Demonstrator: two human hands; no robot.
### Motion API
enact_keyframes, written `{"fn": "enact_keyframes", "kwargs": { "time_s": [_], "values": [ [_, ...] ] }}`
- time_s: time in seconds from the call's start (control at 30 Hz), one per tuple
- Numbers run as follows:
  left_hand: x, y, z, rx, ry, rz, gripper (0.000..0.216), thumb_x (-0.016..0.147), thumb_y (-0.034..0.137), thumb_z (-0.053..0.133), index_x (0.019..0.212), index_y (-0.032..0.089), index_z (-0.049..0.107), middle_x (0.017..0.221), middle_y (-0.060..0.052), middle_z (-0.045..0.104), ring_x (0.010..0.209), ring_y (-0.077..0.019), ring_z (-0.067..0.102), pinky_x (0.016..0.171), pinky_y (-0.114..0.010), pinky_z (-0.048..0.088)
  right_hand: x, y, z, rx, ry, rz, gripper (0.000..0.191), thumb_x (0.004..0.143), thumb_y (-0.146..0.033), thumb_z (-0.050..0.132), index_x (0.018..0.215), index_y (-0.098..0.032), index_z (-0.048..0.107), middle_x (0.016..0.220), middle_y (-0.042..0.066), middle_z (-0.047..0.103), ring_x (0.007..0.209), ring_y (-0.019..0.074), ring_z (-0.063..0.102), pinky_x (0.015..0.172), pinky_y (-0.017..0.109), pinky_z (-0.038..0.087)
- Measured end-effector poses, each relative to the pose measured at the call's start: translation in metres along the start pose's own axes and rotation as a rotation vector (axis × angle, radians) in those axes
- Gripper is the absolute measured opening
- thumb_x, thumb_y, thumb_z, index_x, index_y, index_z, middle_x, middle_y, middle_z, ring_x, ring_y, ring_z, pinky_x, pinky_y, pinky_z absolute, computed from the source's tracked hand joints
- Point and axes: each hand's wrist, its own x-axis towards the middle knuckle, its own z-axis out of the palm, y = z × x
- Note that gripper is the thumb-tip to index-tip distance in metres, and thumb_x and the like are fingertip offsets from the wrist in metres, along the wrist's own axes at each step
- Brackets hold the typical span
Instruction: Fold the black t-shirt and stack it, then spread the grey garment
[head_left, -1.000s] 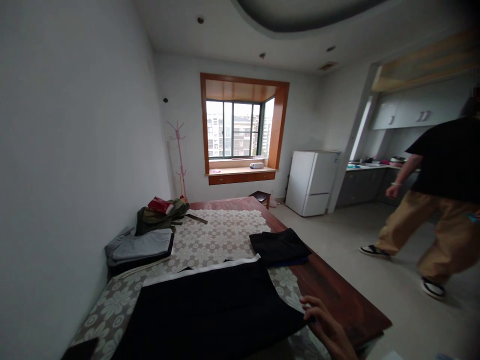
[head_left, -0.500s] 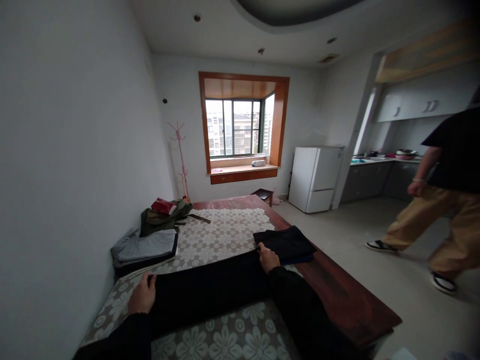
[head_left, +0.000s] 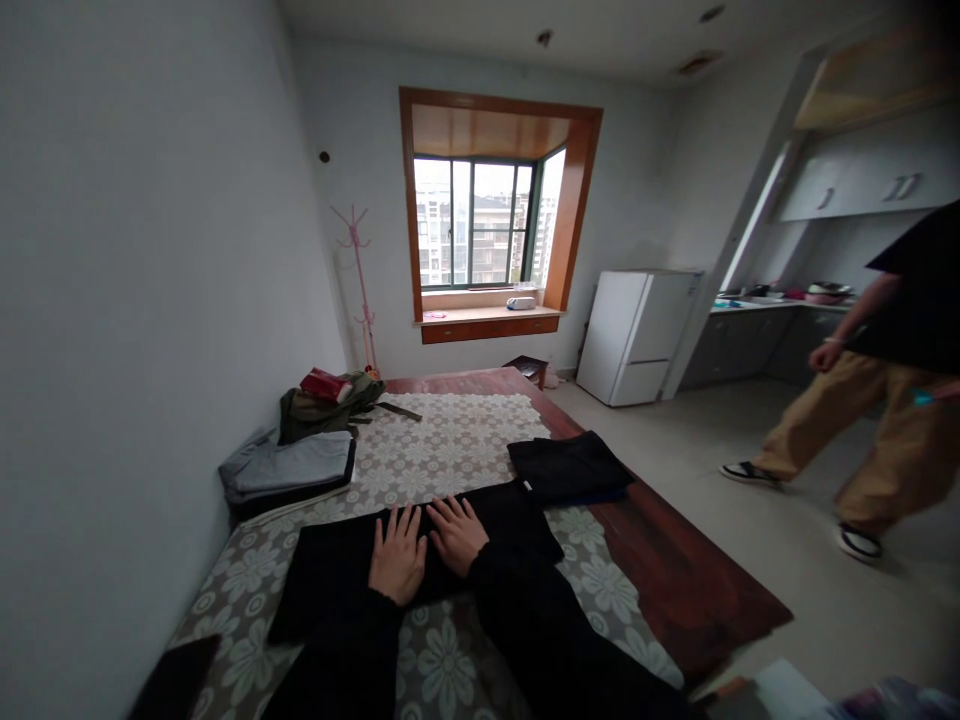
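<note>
A black garment [head_left: 330, 570] lies folded into a long strip across the patterned cloth [head_left: 450, 450] on the wooden table [head_left: 675, 570]. My left hand [head_left: 397, 558] and my right hand [head_left: 457, 535] rest flat on its middle, side by side, fingers spread, palms down. Both arms wear black sleeves. A smaller folded black garment [head_left: 570, 465] lies just beyond, at the right.
Folded grey clothes [head_left: 289, 470] and an olive pile with a red item [head_left: 326, 400] sit by the left wall. A person in a black top and tan trousers [head_left: 870, 420] walks at the right. A white fridge [head_left: 637, 335], a window and a pink coat stand are at the back.
The black garment was folded from a wide sheet into a narrower strip. My hands came from its two ends to its middle and now press flat on it. The person moved slightly.
</note>
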Motion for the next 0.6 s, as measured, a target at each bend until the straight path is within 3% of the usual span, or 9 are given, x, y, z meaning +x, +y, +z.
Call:
{"fn": "enact_keyframes", "kwargs": {
  "time_s": [0.13,0.37,0.47,0.6],
  "values": [
    [-0.004,0.008,0.018,0.017,-0.028,-0.001,0.059,0.095,0.031,0.033,0.152,0.021,0.040,0.163,-0.005,0.037,0.152,-0.0300,0.029,0.123,-0.060,0.023,-0.001,-0.004,0.021,0.049,-0.028,0.024,0.060,0.102,-0.048,0.030,0.158,-0.026,0.029,0.165,0.004,0.032,0.153,0.0303,0.022,0.124,0.056,0.013],
    [-0.003,0.000,0.016,0.027,-0.060,-0.018,0.059,0.096,0.035,0.029,0.154,0.023,0.037,0.163,-0.002,0.037,0.153,-0.0254,0.028,0.125,-0.055,0.019,0.000,0.010,0.022,0.026,-0.035,0.006,0.063,0.101,-0.051,0.032,0.159,-0.028,0.026,0.166,0.003,0.028,0.154,0.0271,0.021,0.125,0.053,0.012],
    [-0.009,-0.027,0.008,0.033,-0.068,-0.071,0.060,0.097,0.039,0.027,0.153,0.022,0.039,0.163,-0.005,0.038,0.151,-0.0264,0.032,0.124,-0.056,0.021,-0.012,0.045,0.012,-0.020,-0.009,0.092,0.064,0.099,-0.053,0.037,0.158,-0.028,0.030,0.165,0.004,0.033,0.153,0.0270,0.024,0.125,0.052,0.012],
    [-0.030,-0.089,-0.003,0.064,-0.010,-0.269,0.063,0.095,0.042,0.028,0.151,0.015,0.042,0.160,-0.014,0.042,0.150,-0.0344,0.033,0.120,-0.063,0.023,-0.036,0.102,-0.002,-0.116,0.112,0.270,0.061,0.099,-0.044,0.036,0.156,-0.020,0.037,0.162,0.010,0.038,0.151,0.0263,0.029,0.123,0.046,0.019]
  ]
}}
